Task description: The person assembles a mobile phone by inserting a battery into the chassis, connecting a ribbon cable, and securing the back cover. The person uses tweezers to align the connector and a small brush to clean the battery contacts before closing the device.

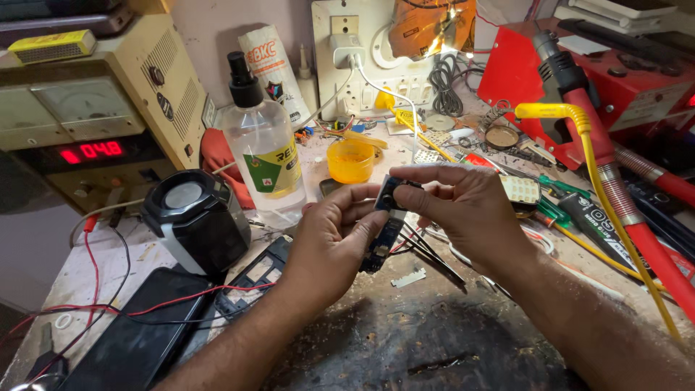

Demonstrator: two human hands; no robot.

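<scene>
My left hand (329, 242) and my right hand (463, 206) meet above the worn workbench, both gripping a small dark circuit board (382, 242). The board hangs upright between my fingers. My left fingers pinch its side and lower part. My right thumb and forefinger close on a small dark component (389, 194) at its top end. Thin black tweezers (431, 253) lie on the bench just under my right hand. A small white metal strip (409, 278) lies below the board.
A clear spray bottle (262, 148) and an orange cup (350, 160) stand behind my hands. A black round device (195, 217) and a phone frame (253, 279) sit left, with a dark phone (137, 337). A red hot-air station (579, 80), yellow cable (608, 203) and screwdrivers crowd the right.
</scene>
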